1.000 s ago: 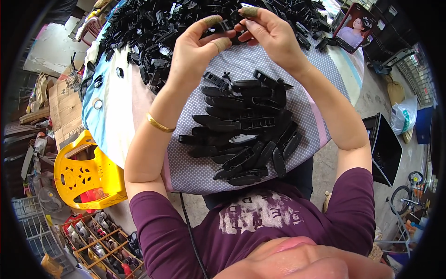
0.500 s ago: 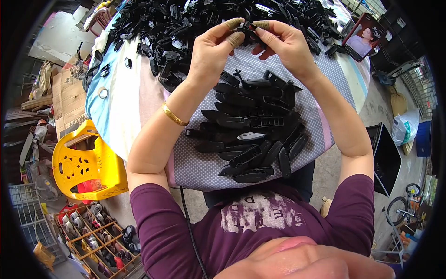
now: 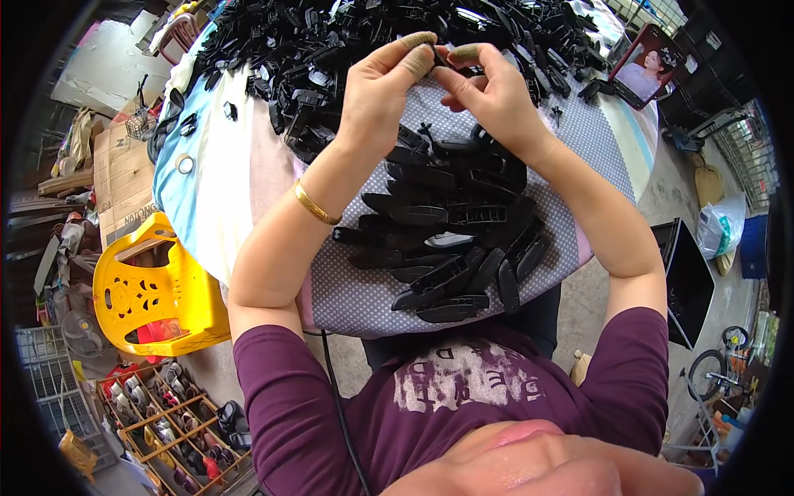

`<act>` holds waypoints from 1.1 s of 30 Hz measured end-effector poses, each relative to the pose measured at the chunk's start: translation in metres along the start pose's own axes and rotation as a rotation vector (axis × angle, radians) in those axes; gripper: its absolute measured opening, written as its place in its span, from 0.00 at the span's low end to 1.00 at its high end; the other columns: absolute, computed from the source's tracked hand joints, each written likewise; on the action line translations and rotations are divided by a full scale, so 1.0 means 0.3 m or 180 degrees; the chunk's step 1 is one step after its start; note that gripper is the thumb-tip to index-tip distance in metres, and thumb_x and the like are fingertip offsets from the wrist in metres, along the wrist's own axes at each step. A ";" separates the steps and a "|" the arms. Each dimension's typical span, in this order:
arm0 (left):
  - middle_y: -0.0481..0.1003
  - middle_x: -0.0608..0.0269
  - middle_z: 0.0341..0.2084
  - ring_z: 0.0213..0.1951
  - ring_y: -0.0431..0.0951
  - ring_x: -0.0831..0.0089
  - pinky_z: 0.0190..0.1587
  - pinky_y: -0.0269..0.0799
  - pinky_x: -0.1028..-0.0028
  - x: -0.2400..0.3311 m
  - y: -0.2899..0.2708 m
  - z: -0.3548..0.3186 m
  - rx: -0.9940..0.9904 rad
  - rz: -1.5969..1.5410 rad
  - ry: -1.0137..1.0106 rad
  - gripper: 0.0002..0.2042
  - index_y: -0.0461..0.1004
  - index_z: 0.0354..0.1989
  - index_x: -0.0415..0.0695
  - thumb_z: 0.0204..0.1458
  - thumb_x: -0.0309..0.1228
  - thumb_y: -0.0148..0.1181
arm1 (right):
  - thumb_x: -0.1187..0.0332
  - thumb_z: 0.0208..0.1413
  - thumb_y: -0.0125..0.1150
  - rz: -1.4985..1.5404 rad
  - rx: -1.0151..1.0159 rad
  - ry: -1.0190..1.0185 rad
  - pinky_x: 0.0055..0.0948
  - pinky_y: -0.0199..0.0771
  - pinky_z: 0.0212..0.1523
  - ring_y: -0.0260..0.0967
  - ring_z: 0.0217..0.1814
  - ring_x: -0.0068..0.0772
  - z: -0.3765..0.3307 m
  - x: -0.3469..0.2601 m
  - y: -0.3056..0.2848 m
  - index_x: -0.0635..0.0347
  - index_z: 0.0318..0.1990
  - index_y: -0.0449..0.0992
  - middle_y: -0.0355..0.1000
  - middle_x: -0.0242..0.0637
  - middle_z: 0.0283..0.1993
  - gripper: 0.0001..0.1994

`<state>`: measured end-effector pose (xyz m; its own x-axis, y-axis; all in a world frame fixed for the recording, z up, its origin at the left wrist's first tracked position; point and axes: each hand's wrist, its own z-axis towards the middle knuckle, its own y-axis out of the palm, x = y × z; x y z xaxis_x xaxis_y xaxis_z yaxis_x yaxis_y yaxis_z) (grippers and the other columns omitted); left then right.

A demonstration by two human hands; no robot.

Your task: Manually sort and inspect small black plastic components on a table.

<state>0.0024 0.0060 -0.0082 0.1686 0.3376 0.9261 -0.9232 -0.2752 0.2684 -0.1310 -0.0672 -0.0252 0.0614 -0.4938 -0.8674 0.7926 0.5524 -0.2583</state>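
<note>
My left hand [image 3: 374, 95] is raised over the table, thumb and forefinger pinching a small black plastic part [image 3: 438, 58]. Tan wraps cover those two fingertips. From the other side, my right hand [image 3: 504, 99] meets it, with the thumb and wrapped forefinger closed at the same part. Fingers hide most of the part, so its exact kind is unclear. Below my hands lies a group of long black plastic pieces [image 3: 426, 215], roughly fanned out, with one silvery piece [image 3: 449, 240] among them. Beyond spreads a big heap of similar black parts [image 3: 306, 41].
A dotted grey cloth [image 3: 347, 289] covers the table's near part. A tape roll [image 3: 184, 165] sits at the left, and a phone [image 3: 645, 66] playing video stands at the far right. A yellow plastic chair [image 3: 194, 289] is left of the table; a black tray [image 3: 686, 281] is at the right.
My right hand has shifted slightly down and left, its thumb now nearer my left fingertips. A small dark piece on the cloth now shows beside it. My left hand has barely moved.
</note>
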 end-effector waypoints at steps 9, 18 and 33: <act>0.76 0.59 0.30 0.34 0.74 0.76 0.42 0.69 0.79 0.020 -0.015 0.002 -0.0512 0.0019 0.0268 0.09 0.74 0.39 0.36 0.50 0.24 0.54 | 0.67 0.52 0.57 0.0135 -0.0513 0.0083 0.18 0.69 0.29 0.68 0.28 0.18 -0.028 -0.017 -0.019 0.66 0.38 0.74 0.72 0.32 0.28 0.11; 0.76 0.56 0.31 0.30 0.75 0.77 0.35 0.70 0.81 0.030 -0.009 -0.013 -0.1071 0.2759 -0.0007 0.16 0.71 0.44 0.38 0.46 0.27 0.59 | 0.55 0.47 0.59 -0.2823 -0.0142 -0.0135 0.24 0.67 0.28 0.69 0.26 0.27 0.088 -0.007 -0.253 0.60 0.34 0.75 0.72 0.34 0.27 0.16; 0.73 0.62 0.34 0.35 0.74 0.75 0.40 0.73 0.77 -0.033 -0.022 0.005 -0.0539 0.0658 -0.0666 0.16 0.68 0.47 0.36 0.53 0.32 0.53 | 0.69 0.49 0.58 -0.0776 -0.0622 -0.0638 0.19 0.69 0.32 0.68 0.29 0.21 0.067 0.029 -0.100 0.66 0.39 0.74 0.73 0.35 0.30 0.12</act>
<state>0.0073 0.0030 -0.0188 0.0229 0.0934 0.9954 -0.9865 -0.1593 0.0377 -0.1420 -0.1014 -0.0164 0.0181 -0.7377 -0.6749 0.6690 0.5105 -0.5402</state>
